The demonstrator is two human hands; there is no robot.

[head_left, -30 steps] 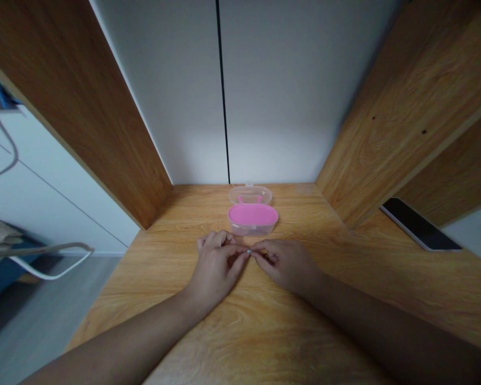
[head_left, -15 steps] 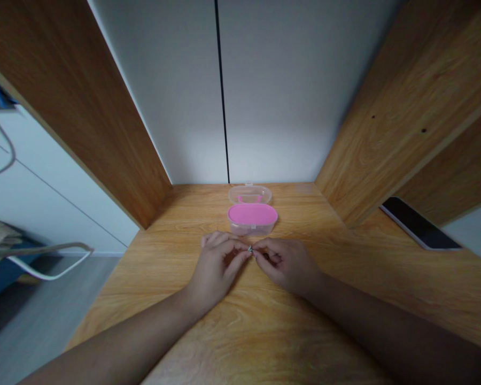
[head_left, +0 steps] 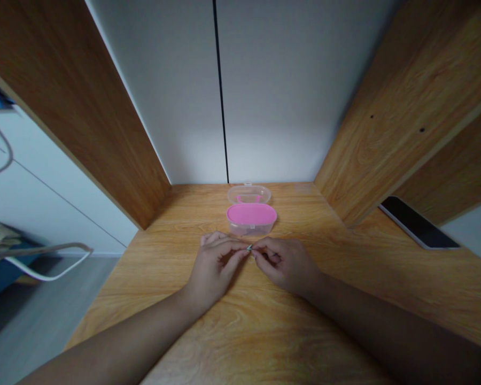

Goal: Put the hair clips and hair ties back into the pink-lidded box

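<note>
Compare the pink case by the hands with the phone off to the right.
The pink case is oval, with its clear lid open; the phone is flat, rectangular and dark-screened. The case sits mid-desk, just beyond both hands; the phone lies apart, past the right-hand wooden panel. Both rest on the wooden desk.

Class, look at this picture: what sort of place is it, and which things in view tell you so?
Probably a home desk nook: a wooden desk between wooden side panels, a phone lying at the right, and a chair on the floor at the left.
</note>
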